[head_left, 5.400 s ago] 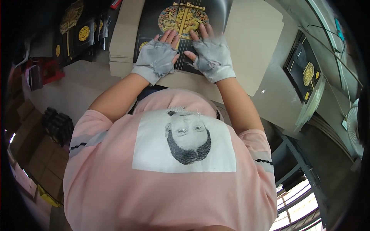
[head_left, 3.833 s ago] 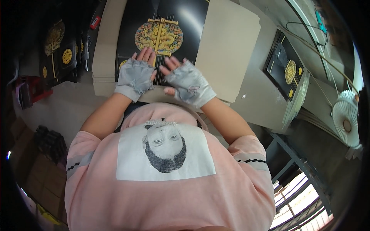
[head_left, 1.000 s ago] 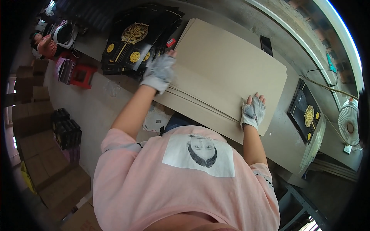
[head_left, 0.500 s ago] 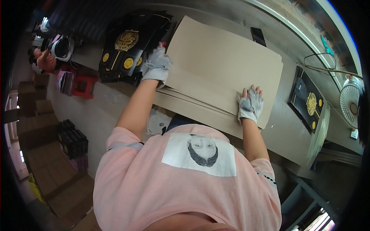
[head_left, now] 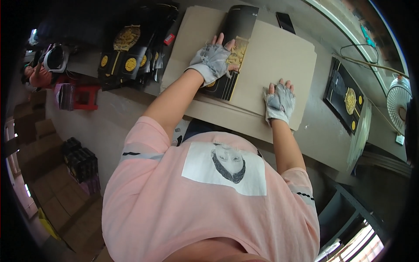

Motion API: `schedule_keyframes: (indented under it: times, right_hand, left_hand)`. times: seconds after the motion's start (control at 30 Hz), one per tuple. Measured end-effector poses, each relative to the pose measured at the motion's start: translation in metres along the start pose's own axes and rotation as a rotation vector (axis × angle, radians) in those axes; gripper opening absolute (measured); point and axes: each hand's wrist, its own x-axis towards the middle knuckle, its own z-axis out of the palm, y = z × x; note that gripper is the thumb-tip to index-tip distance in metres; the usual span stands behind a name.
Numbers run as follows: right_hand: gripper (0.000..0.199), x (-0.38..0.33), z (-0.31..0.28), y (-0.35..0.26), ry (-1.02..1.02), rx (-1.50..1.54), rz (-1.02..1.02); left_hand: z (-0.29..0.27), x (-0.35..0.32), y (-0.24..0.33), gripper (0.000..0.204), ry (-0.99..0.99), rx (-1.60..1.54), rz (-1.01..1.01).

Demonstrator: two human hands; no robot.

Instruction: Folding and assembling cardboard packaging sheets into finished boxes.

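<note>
Half a second ago the top tan board (head_left: 279, 56) was bare; now one black sheet (head_left: 242, 24) with gold on it lies there. The left hand (head_left: 211, 60) has moved from near the black pile (head_left: 124, 54) onto this sheet, fingers spread; I cannot tell if it pinches it. The right hand (head_left: 279, 104) stays flat on the board, fingers slightly apart. The worktop (head_left: 315, 120) has one phone (head_left: 285, 22).

My gloved left hand (head_left: 213, 60) is on a black-and-gold sheet (head_left: 240, 49) over the tan boards (head_left: 279, 56); my gloved right hand (head_left: 280, 102) rests palm down on them. A black phone (head_left: 285, 22) lies beyond, on the worktop (head_left: 312, 105).
</note>
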Motion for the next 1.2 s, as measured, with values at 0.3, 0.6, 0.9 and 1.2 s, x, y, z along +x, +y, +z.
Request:
schedule_keyframes:
  times: [0.3, 0.6, 0.9, 1.2]
  right_hand:
    - [0.042, 0.021, -0.036, -0.062, -0.415, 0.654, -0.062]
    - [0.044, 0.054, 0.003, -0.113, -0.746, 0.343, -0.195]
    - [0.027, 0.041, -0.004, -0.116, -0.706, 0.685, -0.149]
    - [0.035, 0.039, -0.011, -0.112, -0.777, 0.684, -0.099]
  left_hand:
    - [0.034, -0.002, -0.005, 0.088, 0.177, 0.119, -0.033]
    - [-0.011, -0.013, 0.011, 0.087, 0.004, 0.098, 0.013]
    - [0.021, -0.055, -0.016, 0.077, 0.271, -0.091, 0.174]
    - [0.043, -0.064, -0.018, 0.081, 0.175, -0.025, 0.051]
